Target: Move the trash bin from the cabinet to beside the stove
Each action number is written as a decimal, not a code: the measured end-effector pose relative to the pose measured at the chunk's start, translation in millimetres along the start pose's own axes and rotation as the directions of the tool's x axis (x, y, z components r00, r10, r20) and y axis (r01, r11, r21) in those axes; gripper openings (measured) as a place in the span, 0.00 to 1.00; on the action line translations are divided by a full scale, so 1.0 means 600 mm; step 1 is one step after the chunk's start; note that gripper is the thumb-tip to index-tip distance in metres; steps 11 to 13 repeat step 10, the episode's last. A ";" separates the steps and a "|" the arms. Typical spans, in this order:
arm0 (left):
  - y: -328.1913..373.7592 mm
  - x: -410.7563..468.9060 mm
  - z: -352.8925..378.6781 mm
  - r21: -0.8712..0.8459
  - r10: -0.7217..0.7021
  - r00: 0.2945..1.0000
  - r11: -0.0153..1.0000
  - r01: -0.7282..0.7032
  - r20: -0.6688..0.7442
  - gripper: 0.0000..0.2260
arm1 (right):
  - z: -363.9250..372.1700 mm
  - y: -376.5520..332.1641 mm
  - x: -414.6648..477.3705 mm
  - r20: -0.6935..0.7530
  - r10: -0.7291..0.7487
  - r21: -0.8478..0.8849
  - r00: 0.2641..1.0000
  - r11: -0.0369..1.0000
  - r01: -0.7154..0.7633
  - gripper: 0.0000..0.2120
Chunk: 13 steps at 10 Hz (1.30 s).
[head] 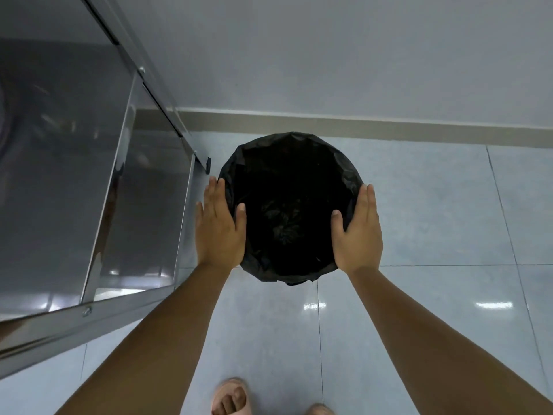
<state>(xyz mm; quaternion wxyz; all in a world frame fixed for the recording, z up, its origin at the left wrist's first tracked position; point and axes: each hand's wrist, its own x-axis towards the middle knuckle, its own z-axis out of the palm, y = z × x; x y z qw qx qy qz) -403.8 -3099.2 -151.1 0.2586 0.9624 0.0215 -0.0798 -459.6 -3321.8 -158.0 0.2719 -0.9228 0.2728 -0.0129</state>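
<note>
A round trash bin [288, 205] lined with a black plastic bag is seen from above, over the pale floor tiles. My left hand [218, 226] presses flat against its left side, thumb hooked over the rim. On the opposite side my right hand [357, 232] does the same, thumb over the rim. Both hands grip the bin between them. The bin's inside is dark; crumpled bag folds show at its bottom. Whether the bin rests on the floor or hangs just above it cannot be told.
A stainless steel unit [89, 187] with a shiny top and metal frame stands close on the left, its corner almost touching the bin. A white wall with a beige skirting [359, 124] runs behind. My feet in sandals [230, 396] show at the bottom.
</note>
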 end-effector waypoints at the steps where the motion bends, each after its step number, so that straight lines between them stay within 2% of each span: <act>1: 0.017 0.040 -0.002 -0.057 -0.003 1.000 0.998 0.003 -0.012 0.29 | 0.002 -0.013 0.047 -0.009 -0.009 0.010 1.000 1.000 0.009 0.33; 3: 0.040 0.120 0.000 -0.141 -0.018 0.998 0.990 0.009 -0.063 0.27 | 0.008 -0.034 0.139 -0.028 -0.039 0.030 0.999 0.999 0.040 0.32; 4: 0.048 0.149 0.004 -0.190 -0.029 0.996 0.982 0.012 -0.086 0.30 | 0.014 -0.039 0.180 -0.062 -0.062 0.046 0.996 0.997 0.065 0.31; 5: 0.053 0.167 0.006 -0.149 -0.042 0.995 0.988 0.029 -0.087 0.28 | 0.019 -0.040 0.200 -0.062 -0.088 -0.012 0.994 0.996 0.087 0.31; 6: 0.060 0.166 -0.005 -0.106 -0.038 0.998 0.994 0.034 -0.040 0.32 | 0.012 -0.049 0.203 0.036 -0.094 -0.092 0.995 0.991 0.097 0.36; 7: 0.069 0.152 -0.029 -0.016 -0.023 0.998 1.000 0.024 0.056 0.37 | -0.014 -0.058 0.205 0.195 -0.067 -0.245 0.979 0.963 0.115 0.39; 8: 0.073 0.131 -0.065 0.171 -0.029 0.990 0.985 0.005 0.140 0.36 | -0.063 -0.071 0.185 0.312 -0.044 -0.332 0.949 0.931 0.152 0.38; 9: 0.099 0.087 -0.134 0.337 -0.085 0.969 0.941 0.002 0.231 0.34 | -0.136 -0.102 0.142 0.407 -0.030 -0.343 0.913 0.922 0.183 0.36; 10: 0.144 0.023 -0.212 0.391 -0.142 0.948 0.920 0.020 0.286 0.34 | -0.219 -0.145 0.093 0.494 -0.082 -0.339 0.866 0.898 0.279 0.36; 13: 0.144 0.023 -0.212 0.391 -0.142 0.948 0.920 0.020 0.286 0.34 | -0.219 -0.145 0.093 0.494 -0.082 -0.339 0.866 0.898 0.279 0.36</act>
